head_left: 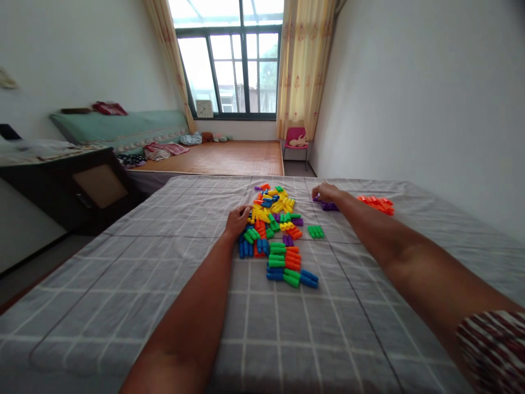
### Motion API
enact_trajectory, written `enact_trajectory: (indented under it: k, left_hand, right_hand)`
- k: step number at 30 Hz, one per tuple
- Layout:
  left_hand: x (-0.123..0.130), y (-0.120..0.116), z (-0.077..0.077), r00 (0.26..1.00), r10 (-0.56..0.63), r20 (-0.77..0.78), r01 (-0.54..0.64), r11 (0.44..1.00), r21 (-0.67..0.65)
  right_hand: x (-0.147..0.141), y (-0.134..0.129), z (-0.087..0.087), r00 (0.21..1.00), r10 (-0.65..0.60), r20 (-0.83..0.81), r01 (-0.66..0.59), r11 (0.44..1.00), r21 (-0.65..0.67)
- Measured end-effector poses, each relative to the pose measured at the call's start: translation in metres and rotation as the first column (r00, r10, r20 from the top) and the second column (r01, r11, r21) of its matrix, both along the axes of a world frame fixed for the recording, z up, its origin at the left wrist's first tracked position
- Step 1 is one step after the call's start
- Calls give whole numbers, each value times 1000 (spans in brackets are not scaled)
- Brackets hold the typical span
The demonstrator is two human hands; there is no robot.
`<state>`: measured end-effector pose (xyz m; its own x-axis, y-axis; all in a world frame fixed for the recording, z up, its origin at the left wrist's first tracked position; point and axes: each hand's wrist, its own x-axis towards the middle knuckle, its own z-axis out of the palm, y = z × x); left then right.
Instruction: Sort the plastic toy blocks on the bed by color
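Observation:
A heap of bullet-shaped plastic toy pieces (283, 204) in yellow, orange, green, blue and purple lies on a grey checked cloth. My left hand (238, 220) rests at the heap's left edge, fingers curled against yellow and blue pieces; what they hold is hidden. Farther right, my right hand (326, 191) reaches down with bent fingers on a purple piece (316, 199). More purple pieces (330, 207) lie just under that hand. An orange group (376, 205) sits to the right beyond my forearm, and a small green group (315, 232) lies between heap and right arm.
The checked cloth (164, 290) covers the wide surface before me. Behind it stand a low bed platform (229, 156) and a pink chair (296, 137) with a soft toy. A dark cabinet (61, 186) is at the left; a white wall (430, 98) rises on the right.

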<state>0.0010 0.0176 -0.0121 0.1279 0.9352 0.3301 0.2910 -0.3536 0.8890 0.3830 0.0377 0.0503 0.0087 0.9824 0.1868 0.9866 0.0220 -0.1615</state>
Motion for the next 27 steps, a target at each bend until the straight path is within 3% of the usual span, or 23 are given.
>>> enact_trajectory:
  k: [4,8,10,12,17,23,27]
  left_hand:
    - [1,1,-1,1000,1,-9,-1,1000,8]
    - [1,1,0,1000,-6,5,6,1000,15]
    - [0,0,0,1000,-10,12,10,1000,10]
    - [0,-1,0,1000,-12,21,12,1000,2]
    - [0,1,-1,999,-13,43,13,1000,-8]
    - [0,1,-1,999,-10,40,10,1000,-19]
    - [0,0,0,999,-16,48,17,1000,-14]
  right_hand:
    - [-41,-8,16,987,145,73,-142,989,-45]
    - [-115,-23,13,886,463,-30,-463,878,-117]
    - [-145,-32,7,876,482,14,-474,866,-157]
    - [-165,-39,3,905,417,87,-400,901,-167]
    - [-174,-49,5,925,366,106,-341,919,-197]
    - [-166,-61,4,833,554,-14,-551,826,-122]
    - [-151,-60,5,825,548,-137,-563,814,-141]
